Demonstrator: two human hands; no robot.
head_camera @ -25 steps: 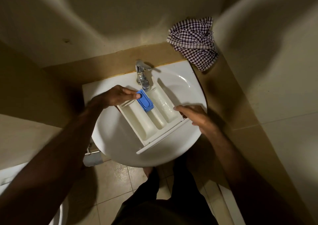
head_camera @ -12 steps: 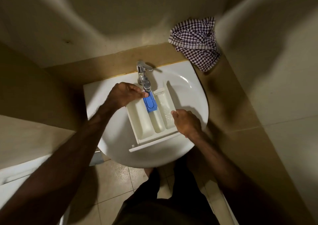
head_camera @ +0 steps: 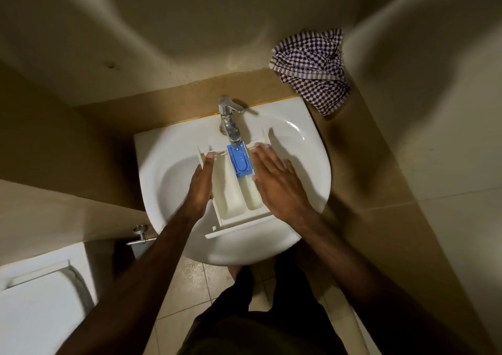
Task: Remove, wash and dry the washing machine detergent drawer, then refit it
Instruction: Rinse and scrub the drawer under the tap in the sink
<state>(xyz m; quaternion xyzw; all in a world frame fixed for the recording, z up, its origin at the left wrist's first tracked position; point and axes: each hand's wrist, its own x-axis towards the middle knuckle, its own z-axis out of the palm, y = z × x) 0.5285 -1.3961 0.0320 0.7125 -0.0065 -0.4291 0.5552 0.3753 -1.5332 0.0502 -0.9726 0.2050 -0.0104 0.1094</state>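
Note:
The white detergent drawer (head_camera: 231, 199) lies in the white basin (head_camera: 168, 175), its front panel toward me and its back end under the chrome tap (head_camera: 230, 122). A blue insert (head_camera: 240, 160) sits in its middle compartment, right below the spout. My left hand (head_camera: 199, 184) lies along the drawer's left wall with straight fingers. My right hand (head_camera: 277, 182) rests flat, fingers straight, over the right compartment and hides most of it.
A checked purple-and-white cloth (head_camera: 312, 69) lies bunched on the ledge at the basin's back right. A white toilet (head_camera: 38, 308) stands at the lower left, with a wall valve (head_camera: 140, 236) beside it. Walls close in on both sides; tiled floor lies below.
The drawer has turned straighter and slid back under the tap. My left hand left the blue insert for the left wall. My right hand moved from the front corner onto the right compartment.

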